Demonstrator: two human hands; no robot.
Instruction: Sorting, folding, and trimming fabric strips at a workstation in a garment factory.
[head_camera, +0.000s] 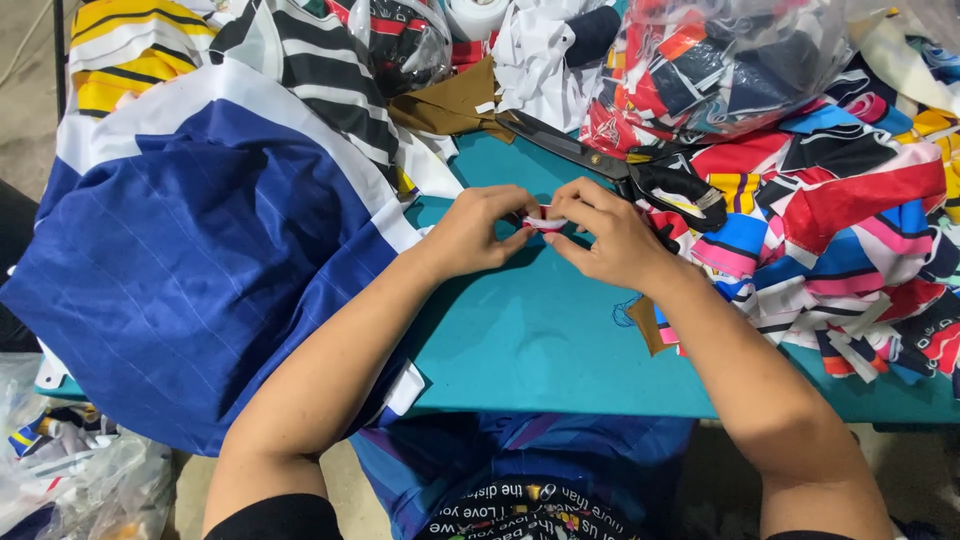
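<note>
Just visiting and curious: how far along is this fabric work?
Done, seemingly: cut scraps heaped at right, more in a clear bag. In hand: left hand and right hand pinch a small white-pink piece. Left: blue fabric lies uncut; scissors rest unused.

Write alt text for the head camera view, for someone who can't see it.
Two bare hands, left hand and right hand, pinch a small pink and white fabric piece together over a teal table. Blue fabric is heaped at left; colourful fabric scraps lie at right, with black scissors just behind the hands.
</note>
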